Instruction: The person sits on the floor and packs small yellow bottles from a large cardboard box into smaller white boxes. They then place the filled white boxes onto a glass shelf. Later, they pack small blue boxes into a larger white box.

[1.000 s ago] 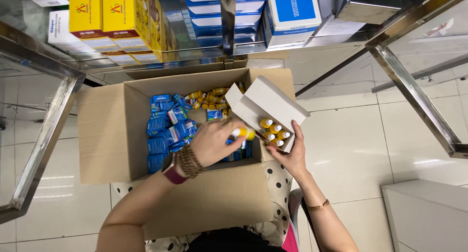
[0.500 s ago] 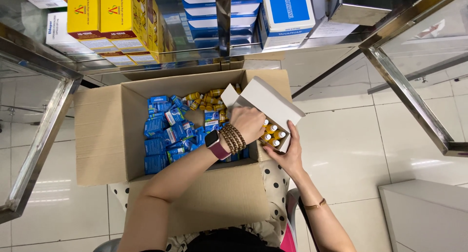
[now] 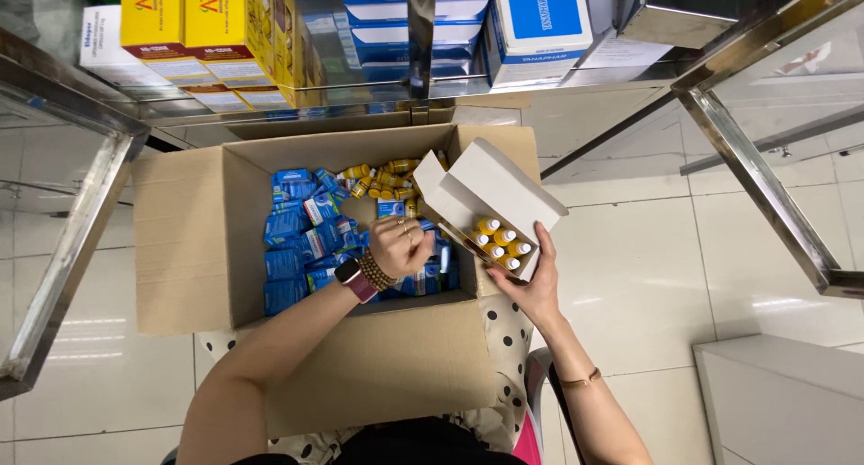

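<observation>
On the person's lap sits a large open cardboard carton, its flaps folded outward and its floor strewn with small blue packets on the left and a heap of little amber bottles with yellow caps toward the far wall. Over the middle of that carton hangs the left hand, wrist banded with a pink-strapped watch and beaded bracelets; its fingers are curled loosely inward into a soft fist just above the blue packets. Whether anything lies inside that curl is hard to say — the knuckles hide the palm, and nothing pokes out from between the fingers.

At the carton's right rim, the right hand props up a small white box from beneath, fingers spread against its underside and thumb along its near edge, so the hold is wide and flat rather than pinched. This white box is tilted, its lid swung open toward the far side, and inside it stands a cluster of yellow-capped bottles packed close together — about six, caps up.

Beyond the carton runs a glass-and-steel shelf carrying stacked yellow boxes on the left and blue-and-white boxes on the right. White floor tiles spread out to the right.
</observation>
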